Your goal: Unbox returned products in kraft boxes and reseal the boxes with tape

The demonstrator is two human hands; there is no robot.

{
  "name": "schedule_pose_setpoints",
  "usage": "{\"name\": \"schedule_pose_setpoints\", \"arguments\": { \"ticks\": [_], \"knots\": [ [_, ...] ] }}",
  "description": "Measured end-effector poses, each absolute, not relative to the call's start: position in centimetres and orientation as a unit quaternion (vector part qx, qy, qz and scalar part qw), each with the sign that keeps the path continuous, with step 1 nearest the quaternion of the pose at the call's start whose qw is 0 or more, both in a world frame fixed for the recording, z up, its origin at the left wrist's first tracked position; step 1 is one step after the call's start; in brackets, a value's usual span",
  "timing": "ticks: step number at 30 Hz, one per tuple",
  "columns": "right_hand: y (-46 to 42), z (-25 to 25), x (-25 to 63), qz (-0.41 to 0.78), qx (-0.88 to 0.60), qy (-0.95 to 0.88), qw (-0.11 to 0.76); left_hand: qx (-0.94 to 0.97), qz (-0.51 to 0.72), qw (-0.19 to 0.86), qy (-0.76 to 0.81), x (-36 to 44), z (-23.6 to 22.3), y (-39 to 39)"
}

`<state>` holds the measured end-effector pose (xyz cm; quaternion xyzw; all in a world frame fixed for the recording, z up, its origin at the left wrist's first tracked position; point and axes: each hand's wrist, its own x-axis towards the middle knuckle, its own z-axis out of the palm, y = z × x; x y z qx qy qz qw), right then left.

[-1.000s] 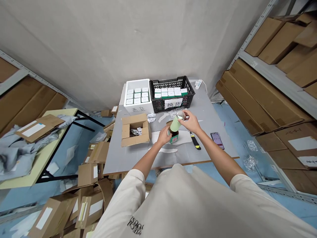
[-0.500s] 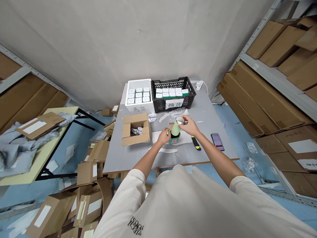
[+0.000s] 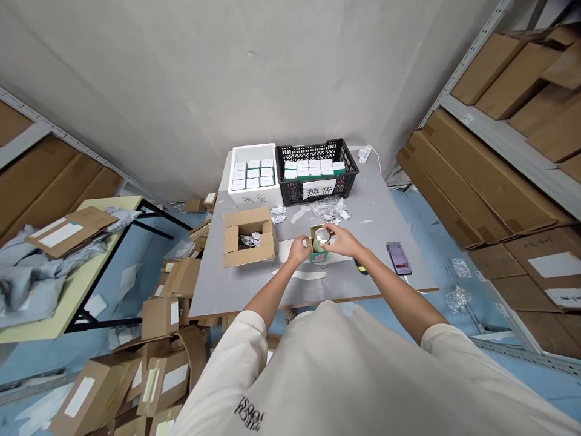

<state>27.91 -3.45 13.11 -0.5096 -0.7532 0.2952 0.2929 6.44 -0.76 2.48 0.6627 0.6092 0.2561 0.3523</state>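
Note:
A light green cylinder with a silver lid [image 3: 322,235], like a tumbler, stands mostly inside a small green carton [image 3: 319,257] with its top showing. My right hand [image 3: 344,241] grips it near the lid, fingers closed around the upper side. At the carton's left side, my left hand [image 3: 299,249] is closed on its edge or flap. White paper [image 3: 285,248] lies beneath and beside the carton. Partly hidden under my right forearm is a black and yellow cutter [image 3: 361,266].
An opened cardboard box [image 3: 230,239] with crumpled paper stands to the left. Behind are a white foam box [image 3: 254,198] and a black crate [image 3: 349,181], both holding small white-topped cartons. A phone [image 3: 398,258] lies to the right; plastic wrap [image 3: 323,207] lies in front of the crate.
My right hand has lowered the light green tumbler into the green carton, so that mainly its lid end shows. My left hand has stayed at the carton's left side.

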Motion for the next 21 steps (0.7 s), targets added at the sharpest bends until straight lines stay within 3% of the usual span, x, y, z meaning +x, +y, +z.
{"name": "schedule_pose_setpoints", "arguments": {
  "ticks": [12,18,21],
  "knots": [
    [-2.6,6.0,24.5,0.139,-0.670,-0.695,0.218,0.655,0.281,0.354,0.605,6.5,2.2,-1.1],
    [-2.9,4.2,24.3,0.168,-0.702,-0.673,0.162,0.645,0.279,0.371,0.607,6.6,2.1,-1.2],
    [-3.0,4.2,25.1,0.206,-0.680,-0.681,0.178,0.640,0.292,0.384,0.598,6.4,2.1,-1.5]
  ]
}}
